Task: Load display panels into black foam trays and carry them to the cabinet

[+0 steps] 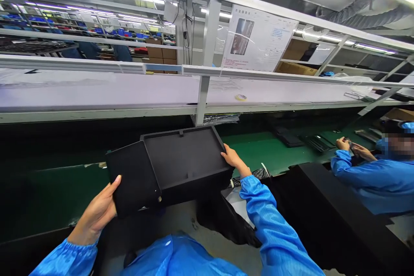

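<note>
While the left hand (97, 213) pinched the black pad (132, 179), the right hand (233, 159) gripped the right end of the black tray (186, 157), lying lengthwise between them.

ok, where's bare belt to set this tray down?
Bare green belt lies left of the panel held in the left hand. A smaller bare strip runs between the right hand, which grips the tray, and the dark parts. It is crowded farther right, by the co-worker's hands.
</note>
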`<state>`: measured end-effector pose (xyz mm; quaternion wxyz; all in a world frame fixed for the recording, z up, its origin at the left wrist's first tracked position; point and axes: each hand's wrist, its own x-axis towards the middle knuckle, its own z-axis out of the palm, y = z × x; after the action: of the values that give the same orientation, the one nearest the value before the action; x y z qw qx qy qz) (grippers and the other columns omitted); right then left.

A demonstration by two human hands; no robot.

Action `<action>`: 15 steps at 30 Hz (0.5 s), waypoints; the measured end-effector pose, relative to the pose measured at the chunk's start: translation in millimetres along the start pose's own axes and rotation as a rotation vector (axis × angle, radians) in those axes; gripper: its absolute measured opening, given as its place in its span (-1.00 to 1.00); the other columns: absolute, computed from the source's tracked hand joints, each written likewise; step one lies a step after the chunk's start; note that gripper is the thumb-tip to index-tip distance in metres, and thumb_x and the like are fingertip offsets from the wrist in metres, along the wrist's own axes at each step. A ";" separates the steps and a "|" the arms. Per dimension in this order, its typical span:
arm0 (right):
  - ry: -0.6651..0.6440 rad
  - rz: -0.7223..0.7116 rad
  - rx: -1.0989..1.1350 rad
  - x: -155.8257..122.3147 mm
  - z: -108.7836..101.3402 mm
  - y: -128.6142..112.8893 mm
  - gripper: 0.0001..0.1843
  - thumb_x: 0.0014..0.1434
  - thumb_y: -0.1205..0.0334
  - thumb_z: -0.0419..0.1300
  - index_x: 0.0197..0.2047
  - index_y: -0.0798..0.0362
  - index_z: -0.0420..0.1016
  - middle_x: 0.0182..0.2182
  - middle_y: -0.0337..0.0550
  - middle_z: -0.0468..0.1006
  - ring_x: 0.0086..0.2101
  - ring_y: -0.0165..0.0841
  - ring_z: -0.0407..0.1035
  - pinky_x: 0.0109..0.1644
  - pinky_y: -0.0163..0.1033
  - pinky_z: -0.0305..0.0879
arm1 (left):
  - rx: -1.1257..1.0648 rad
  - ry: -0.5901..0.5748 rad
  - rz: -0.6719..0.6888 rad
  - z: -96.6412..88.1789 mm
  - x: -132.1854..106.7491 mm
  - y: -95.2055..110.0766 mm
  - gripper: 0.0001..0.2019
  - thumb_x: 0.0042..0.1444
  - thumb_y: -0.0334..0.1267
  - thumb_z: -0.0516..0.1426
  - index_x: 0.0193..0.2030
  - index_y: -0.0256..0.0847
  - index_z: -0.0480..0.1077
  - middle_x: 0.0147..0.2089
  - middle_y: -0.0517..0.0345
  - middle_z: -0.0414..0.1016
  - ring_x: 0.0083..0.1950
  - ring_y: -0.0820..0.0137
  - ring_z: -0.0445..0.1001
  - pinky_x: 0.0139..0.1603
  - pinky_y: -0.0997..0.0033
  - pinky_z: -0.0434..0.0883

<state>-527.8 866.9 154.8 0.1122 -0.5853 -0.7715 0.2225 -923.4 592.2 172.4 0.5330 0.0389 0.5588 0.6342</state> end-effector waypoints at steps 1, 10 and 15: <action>-0.002 0.013 -0.010 0.3 0.5 -0.1 -0.36 0.36 0.32 0.06 0.45 0.25 0.07 0.23 0.20 0.49 0.21 -0.12 0.39 0.23 -0.14 0.27 | -0.021 -0.008 0.001 1.6 0.7 1.0 -0.57 0.35 -0.33 0.11 0.34 -0.26 0.36 0.12 -0.05 0.66 0.16 0.13 0.61 0.21 0.24 0.57; 0.156 0.023 -0.048 -3.7 -1.6 -7.7 -0.34 0.37 0.21 0.07 0.45 0.30 0.09 0.34 0.35 0.31 0.32 0.03 0.25 0.34 0.09 0.24 | -0.026 -0.060 0.044 -2.0 -5.4 25.9 -0.66 0.31 -0.32 0.13 0.19 -0.27 0.49 -0.01 -0.09 0.71 0.03 0.13 0.68 0.09 0.24 0.63; 0.559 -0.610 0.079 -69.4 -27.4 -84.3 -0.38 0.40 0.10 0.11 0.45 0.06 0.11 0.46 0.17 0.10 0.41 -0.08 0.08 0.41 0.13 0.22 | 0.484 -0.180 0.324 -0.7 -31.1 70.3 -0.67 0.11 0.00 0.32 -0.07 -0.12 0.60 -0.22 0.09 0.73 -0.10 0.14 0.68 -0.11 0.31 0.65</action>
<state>-567.8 788.3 224.9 0.4005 -0.3630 -0.8403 0.0410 -955.0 582.9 241.9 0.4474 0.3096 0.6308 0.5532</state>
